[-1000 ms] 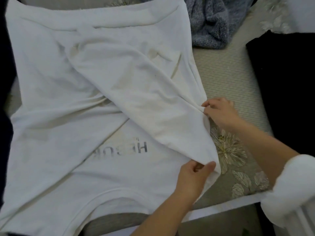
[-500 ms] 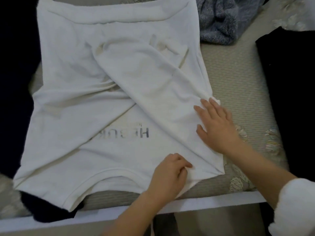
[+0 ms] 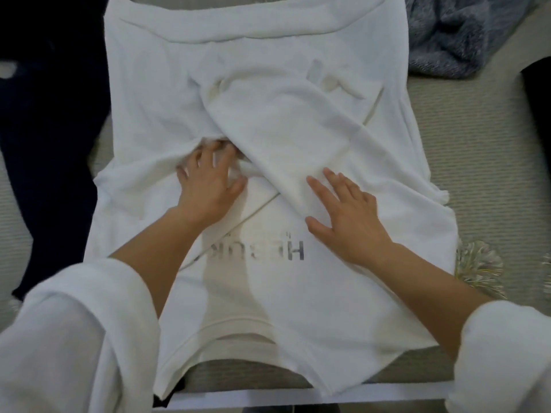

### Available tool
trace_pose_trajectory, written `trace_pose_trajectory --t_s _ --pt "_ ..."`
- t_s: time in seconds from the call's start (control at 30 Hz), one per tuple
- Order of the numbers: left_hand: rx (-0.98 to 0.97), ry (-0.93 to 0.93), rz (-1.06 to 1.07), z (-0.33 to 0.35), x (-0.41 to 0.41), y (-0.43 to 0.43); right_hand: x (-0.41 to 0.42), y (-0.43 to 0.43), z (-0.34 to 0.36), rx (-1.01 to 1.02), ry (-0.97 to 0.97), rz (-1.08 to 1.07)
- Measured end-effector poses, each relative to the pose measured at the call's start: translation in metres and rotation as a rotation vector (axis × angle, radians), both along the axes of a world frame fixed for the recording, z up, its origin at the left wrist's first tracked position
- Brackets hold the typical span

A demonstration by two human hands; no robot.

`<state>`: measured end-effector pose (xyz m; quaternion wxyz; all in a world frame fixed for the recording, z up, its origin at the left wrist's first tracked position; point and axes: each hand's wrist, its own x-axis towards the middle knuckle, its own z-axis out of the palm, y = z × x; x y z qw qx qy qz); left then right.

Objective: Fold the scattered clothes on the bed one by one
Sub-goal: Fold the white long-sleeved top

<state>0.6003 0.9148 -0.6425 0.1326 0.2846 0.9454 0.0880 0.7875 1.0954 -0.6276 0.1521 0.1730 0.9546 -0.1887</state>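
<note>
A white sweatshirt with grey upside-down lettering lies flat across the bed, collar nearest me, both sleeves crossed over its middle. My left hand rests on the left sleeve where the sleeves cross, its fingertips pushed into a fold of the cloth. My right hand lies flat with spread fingers on the right sleeve, pressing it down. Neither hand has the fabric lifted.
A dark navy garment lies to the left of the sweatshirt. A grey-blue fuzzy garment sits at the back right, and a black garment at the right edge. The beige bedspread with embroidered flowers ends at a white front edge.
The left hand let go of the sleeve hem near the front and moved up to the sleeve crossing. The right hand slid left on the sleeve. The view shifted right.
</note>
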Motion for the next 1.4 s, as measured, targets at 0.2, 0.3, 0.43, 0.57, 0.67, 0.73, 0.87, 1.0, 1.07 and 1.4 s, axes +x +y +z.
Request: trace_pose_trajectory --t_s 0.2,0.3,0.43,0.57,0.67,0.73,0.87,1.0,1.07,1.4 --pt "-0.040 -0.120 0.253 -0.001 -0.030 -0.002 -0.001 -0.002 -0.002 0.079 -0.101 0.018" --pt "-0.071 -0.124 0.242 -0.012 -0.023 -0.017 0.004 -0.016 -0.007 0.106 -0.129 0.105" --pt "-0.087 -0.062 0.104 -0.022 0.018 -0.064 0.023 -0.024 -0.014 0.159 -0.124 0.115" --pt "-0.103 -0.042 0.107 -0.015 0.059 -0.118 0.056 -0.027 -0.014 0.201 -0.129 0.157" --pt "-0.124 -0.076 0.087 -0.008 0.090 -0.150 0.077 -0.033 -0.012 0.228 -0.156 0.175" --pt "-0.132 -0.123 0.065 -0.003 0.108 -0.160 0.086 -0.037 -0.011 0.224 -0.185 0.158" --pt "-0.214 -0.225 -0.016 0.013 0.145 -0.178 0.119 -0.057 0.012 0.207 -0.180 0.232" --pt "-0.220 -0.311 -0.214 0.030 0.165 -0.207 0.172 -0.083 0.032 0.027 -0.126 0.322" --pt "-0.243 -0.283 -0.326 0.039 0.172 -0.226 0.193 -0.090 0.031 -0.041 -0.146 0.354" --pt "-0.325 -0.289 -0.206 0.062 0.162 -0.216 0.171 -0.079 0.037 -0.224 -0.207 0.120"
